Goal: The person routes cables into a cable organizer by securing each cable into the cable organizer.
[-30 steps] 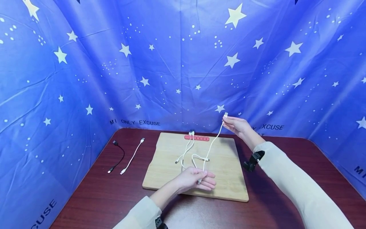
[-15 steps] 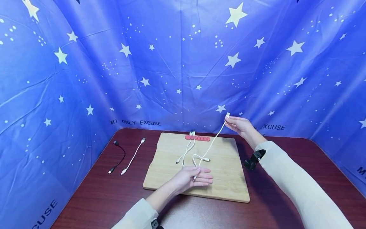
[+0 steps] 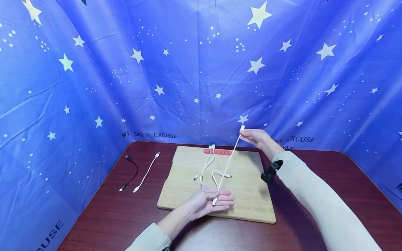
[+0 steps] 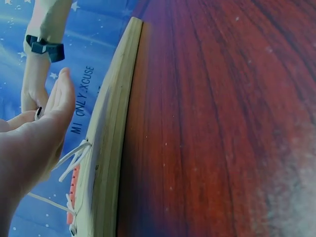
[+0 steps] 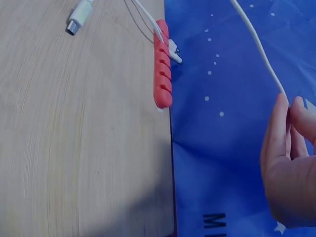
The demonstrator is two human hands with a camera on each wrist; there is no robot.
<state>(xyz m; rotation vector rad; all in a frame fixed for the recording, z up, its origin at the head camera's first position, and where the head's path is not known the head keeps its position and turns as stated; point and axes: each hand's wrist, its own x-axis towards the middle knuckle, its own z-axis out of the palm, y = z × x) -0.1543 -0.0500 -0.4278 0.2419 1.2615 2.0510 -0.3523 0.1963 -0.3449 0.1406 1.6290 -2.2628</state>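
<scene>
A white USB cable (image 3: 229, 161) stretches in a nearly straight line between the two hands, above the wooden board. My right hand (image 3: 255, 137) pinches it just below its upper plug (image 3: 243, 128), behind the board's far right. My left hand (image 3: 208, 204) holds the lower end under the thumb, palm up with fingers extended; the lower connector (image 3: 215, 201) lies across the fingers. In the right wrist view, the right thumb and fingertips (image 5: 282, 102) close on the cable. At the board's far edge, a red cable clip (image 3: 222, 152) holds white cables (image 3: 208, 164) in its left slots.
The wooden board (image 3: 248, 202) lies on a dark red table (image 3: 103, 216). To its left are a short black cable (image 3: 134, 166) and a short white cable (image 3: 147, 171). Another white connector (image 3: 227, 175) rests on the board. A blue star-patterned curtain (image 3: 176, 69) surrounds the table.
The right hand went slightly right, then came back left. The left hand shifted a little left and down. The cable between them, first curved, is now straighter.
</scene>
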